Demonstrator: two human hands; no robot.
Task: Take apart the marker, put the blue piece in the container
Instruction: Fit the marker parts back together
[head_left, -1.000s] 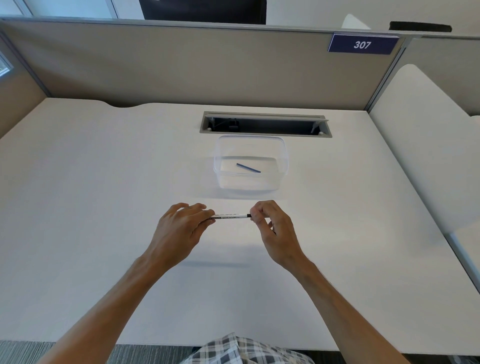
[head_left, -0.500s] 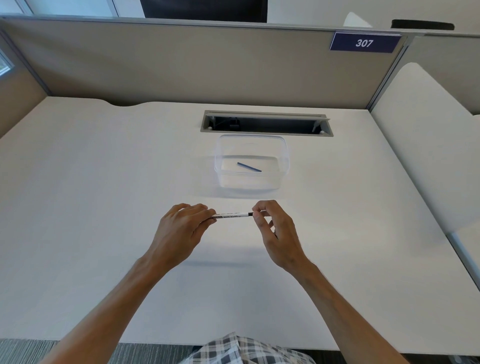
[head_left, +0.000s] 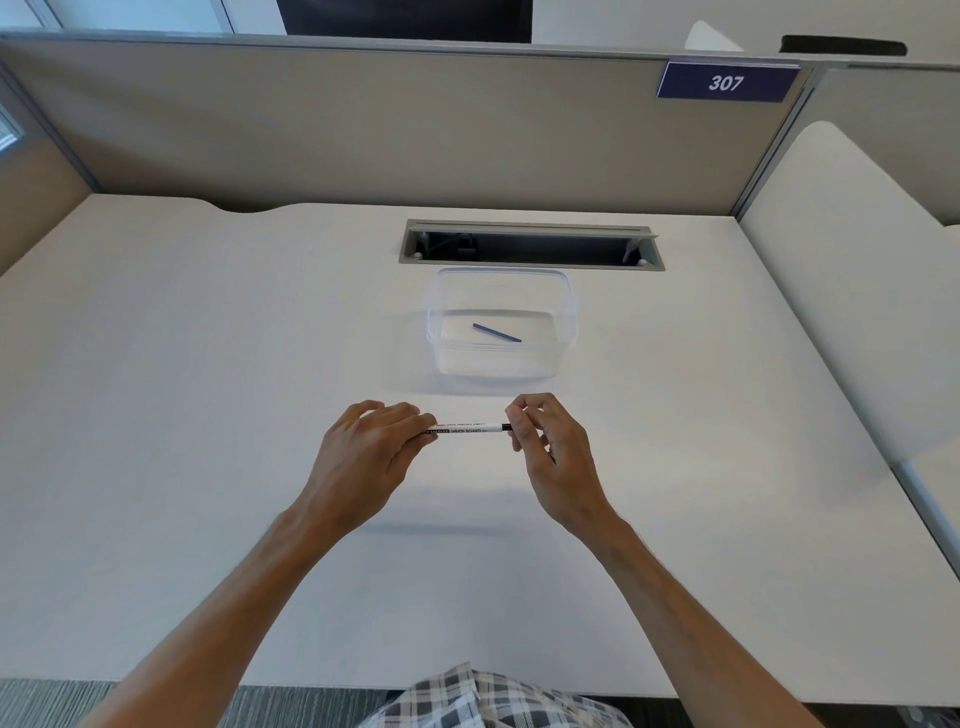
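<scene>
Unmoved marker (head_left: 470, 429), axis left-right

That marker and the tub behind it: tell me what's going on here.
A person holds a white whiteboard marker level above the desk, one end in each hand. The left hand grips the left end, and the fingers of the right hand pinch the dark right end. Behind the hands, a clear container sits on the desk with a thin blue piece already lying inside it. The marker looks whole as far as can be seen.
</scene>
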